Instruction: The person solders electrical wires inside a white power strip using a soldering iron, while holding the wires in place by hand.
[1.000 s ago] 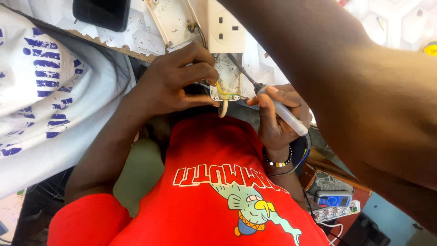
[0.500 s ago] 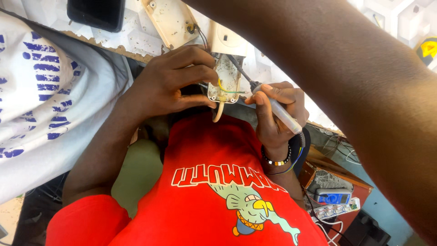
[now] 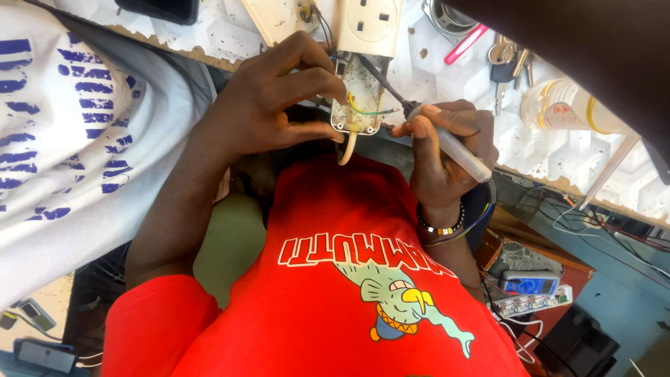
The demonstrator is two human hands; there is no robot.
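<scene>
We held the opened plug [image 3: 357,98] in our left hand [image 3: 276,105], screwdriver [image 3: 426,126] in right hand [image 3: 447,150] beside it, socket [image 3: 370,24] behind.

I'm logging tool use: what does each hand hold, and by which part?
Left hand has a grip on the open plug by its side. Right hand holds the screwdriver by its handle.

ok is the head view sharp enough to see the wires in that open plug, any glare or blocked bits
Head view: evenly lit, sharp on the open plug held by the left hand, its wires distinct; the right hand with the screwdriver is crisp too. No strong glare; a dark, blurred arm blocks the top right corner.
</scene>
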